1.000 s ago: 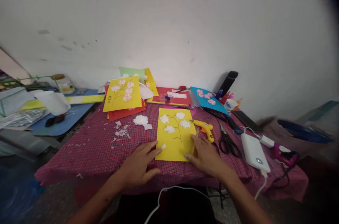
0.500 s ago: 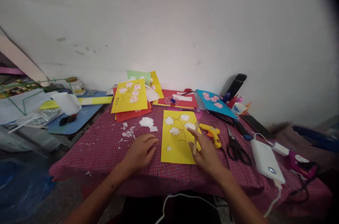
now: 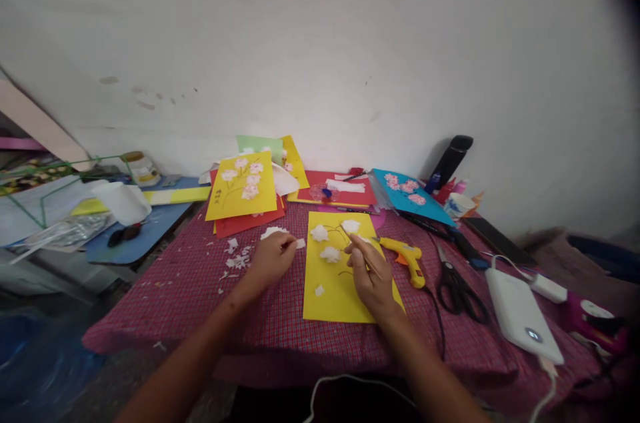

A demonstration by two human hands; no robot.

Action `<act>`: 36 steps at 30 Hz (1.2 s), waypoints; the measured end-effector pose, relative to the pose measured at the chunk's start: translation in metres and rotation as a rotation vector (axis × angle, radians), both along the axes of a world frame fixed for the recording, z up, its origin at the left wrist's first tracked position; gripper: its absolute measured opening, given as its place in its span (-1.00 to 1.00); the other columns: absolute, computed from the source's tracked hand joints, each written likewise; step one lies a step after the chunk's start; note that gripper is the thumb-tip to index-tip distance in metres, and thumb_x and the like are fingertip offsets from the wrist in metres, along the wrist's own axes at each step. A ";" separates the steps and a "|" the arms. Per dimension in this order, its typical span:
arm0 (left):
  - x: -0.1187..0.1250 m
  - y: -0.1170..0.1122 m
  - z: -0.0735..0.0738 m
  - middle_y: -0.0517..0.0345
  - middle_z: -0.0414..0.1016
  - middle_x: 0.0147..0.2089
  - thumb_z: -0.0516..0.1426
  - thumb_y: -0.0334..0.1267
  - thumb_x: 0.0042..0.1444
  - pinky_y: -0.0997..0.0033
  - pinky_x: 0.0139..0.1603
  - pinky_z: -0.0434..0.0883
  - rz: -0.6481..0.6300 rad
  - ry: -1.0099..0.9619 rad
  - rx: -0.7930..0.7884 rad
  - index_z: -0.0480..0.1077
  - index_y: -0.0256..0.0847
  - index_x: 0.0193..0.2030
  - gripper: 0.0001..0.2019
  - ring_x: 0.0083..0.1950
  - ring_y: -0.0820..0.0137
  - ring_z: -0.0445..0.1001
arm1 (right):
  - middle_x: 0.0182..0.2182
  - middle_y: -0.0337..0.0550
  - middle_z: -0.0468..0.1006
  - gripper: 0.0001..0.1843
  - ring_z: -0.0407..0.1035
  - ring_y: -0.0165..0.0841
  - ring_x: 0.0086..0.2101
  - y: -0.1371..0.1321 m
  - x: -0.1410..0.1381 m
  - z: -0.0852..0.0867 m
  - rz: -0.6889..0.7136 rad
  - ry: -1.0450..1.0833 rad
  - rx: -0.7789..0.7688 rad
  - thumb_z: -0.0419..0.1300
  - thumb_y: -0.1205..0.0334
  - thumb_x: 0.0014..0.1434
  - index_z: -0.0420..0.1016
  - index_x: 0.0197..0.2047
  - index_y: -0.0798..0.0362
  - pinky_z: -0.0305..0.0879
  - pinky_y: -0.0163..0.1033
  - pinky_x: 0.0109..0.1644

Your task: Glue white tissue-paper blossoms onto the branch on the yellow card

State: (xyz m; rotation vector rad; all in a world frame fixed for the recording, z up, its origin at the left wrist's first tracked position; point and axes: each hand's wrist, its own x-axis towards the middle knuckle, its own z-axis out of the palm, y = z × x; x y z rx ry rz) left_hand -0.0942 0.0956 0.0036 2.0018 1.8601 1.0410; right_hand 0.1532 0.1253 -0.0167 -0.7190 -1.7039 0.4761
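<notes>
My left hand [image 3: 274,257] is closed in a pinch by the yellow card's left edge, with a small square of white paper [image 3: 301,243] showing at its fingertips. Over the right part of the yellow card [image 3: 325,303], my right hand [image 3: 373,279] grips a thin wooden stick [image 3: 371,264], tip toward the upper flowers. Crumpled white paper flowers [image 3: 331,254] sit along drawn brown stems on the card. A smaller white tuft [image 3: 319,290] lies low on its left side. The pile of white paper squares [image 3: 273,232] is partly hidden behind my left hand.
Right of the card lie a yellow glue gun [image 3: 407,256], black scissors [image 3: 460,289] and a white power bank [image 3: 523,309] with cables. Finished flower cards [image 3: 243,193] and a blue card [image 3: 410,196] are at the back. Paper scraps [image 3: 239,259] lie left.
My left hand has moved up to the paper squares and closed in a pinch; one square has shifted right. My right hand has drawn its fingers in around the stick, whose angle has changed.
</notes>
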 end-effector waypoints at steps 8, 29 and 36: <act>0.030 0.012 -0.007 0.13 0.53 -0.38 0.32 -0.08 -0.04 0.42 -0.35 0.37 -0.031 -1.140 -0.289 0.45 -0.27 -0.32 -0.71 -0.40 0.41 0.47 | -0.24 -0.17 0.60 -0.67 0.45 -0.40 -0.42 -0.015 -0.005 0.007 0.279 -0.013 -0.156 0.05 0.27 0.39 0.49 0.14 -0.08 0.44 -0.22 -0.25; 0.033 0.002 -0.004 0.02 0.58 -0.35 0.34 -0.24 -0.09 0.42 -0.32 0.40 -0.127 -1.234 -0.354 0.54 -0.32 -0.27 -0.76 -0.34 0.39 0.51 | -0.23 -0.16 0.59 -0.72 0.45 -0.39 -0.41 -0.013 -0.010 0.006 0.283 -0.050 -0.300 0.08 0.19 0.38 0.54 0.06 -0.05 0.42 -0.23 -0.27; 0.034 -0.003 -0.001 0.02 0.61 -0.29 0.35 -0.28 -0.14 0.41 -0.33 0.41 -0.172 -1.238 -0.373 0.56 -0.31 -0.23 -0.72 -0.30 0.34 0.55 | -0.45 -0.17 0.60 -0.71 0.38 -0.40 -0.55 -0.003 -0.010 0.008 0.317 0.220 -0.616 0.16 0.05 0.33 0.59 -0.10 0.06 0.34 -0.27 -0.46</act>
